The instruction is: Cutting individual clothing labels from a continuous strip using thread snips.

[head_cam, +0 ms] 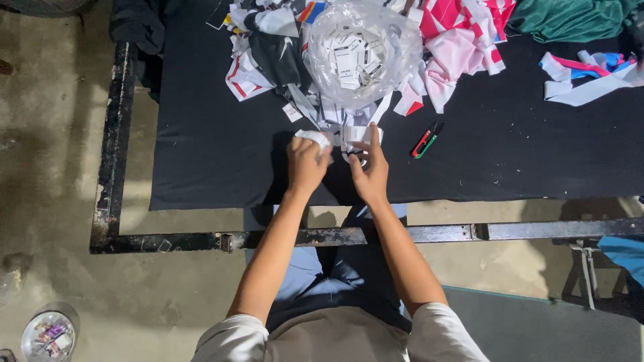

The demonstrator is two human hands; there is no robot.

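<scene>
Looks like label-sorting or tagging is the step in hand here. Both hands are working right at the near edge of the bench (201, 134), which is covered in black cloth. The left hand (305, 164) is closed around a small white fabric piece (314, 137), pinching it at the top. The right hand (370, 171) has its fingers curled on a strip of white tags (359, 134) that runs up toward the clear plastic bag (362, 50) full of more little printed labels. Can't quite tell whether there's a small tool looped under the right fingers, since something dark shows there but it's too small to call.

Just right of the hands there's a red and green cutter (425, 141) lying loose on the cloth, not touched. Behind the bag sits a heap of fabric scraps (456, 40) in pink, white and black, with a green cloth (570, 17) further right.

My guess is one tag is getting separated from the strip, so the next move calls for keeping the strip taut with the right hand while the left pulls its piece free cleanly, without dragging the bag over.
</scene>
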